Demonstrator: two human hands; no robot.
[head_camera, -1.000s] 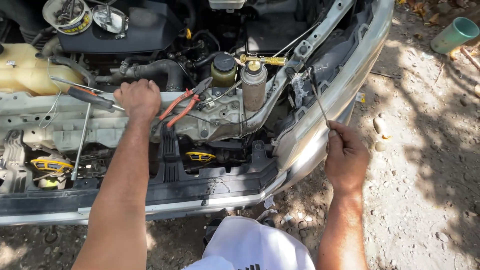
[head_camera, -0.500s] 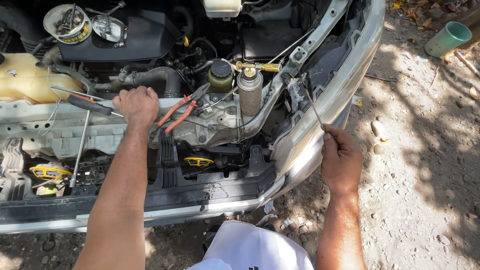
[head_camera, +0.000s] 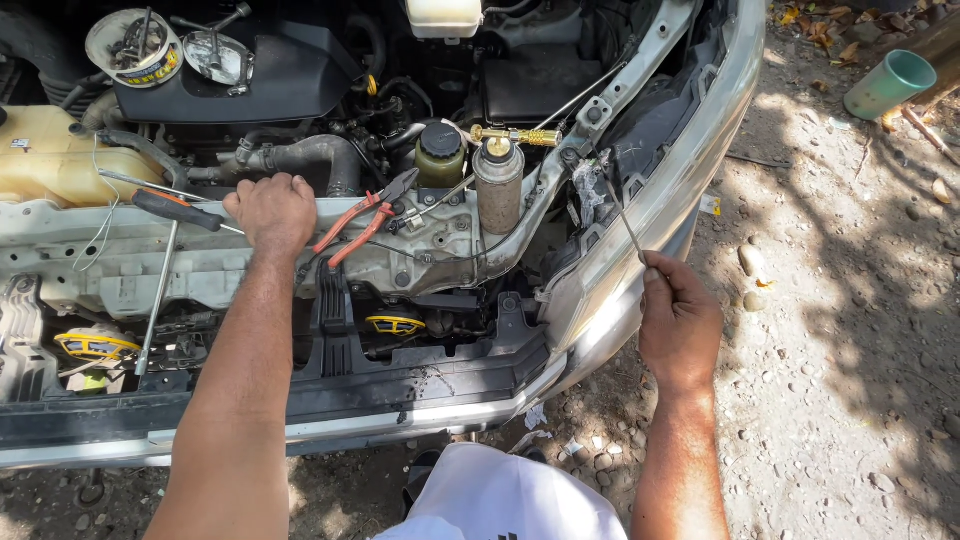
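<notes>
Right hand (head_camera: 682, 322) pinching thin metal rod (head_camera: 625, 218), long axis slanting toward upper centre of frame; left hand (head_camera: 272, 212) resting loosely curled, empty, on radiator support (head_camera: 420, 250), farther away.

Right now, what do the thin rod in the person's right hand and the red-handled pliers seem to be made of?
The thin rod in the right hand looks like bare grey metal: slim, straight, dull sheen. The pliers near the left hand have dark, probably steel jaws and red grips, likely plastic or rubber coating.
</notes>
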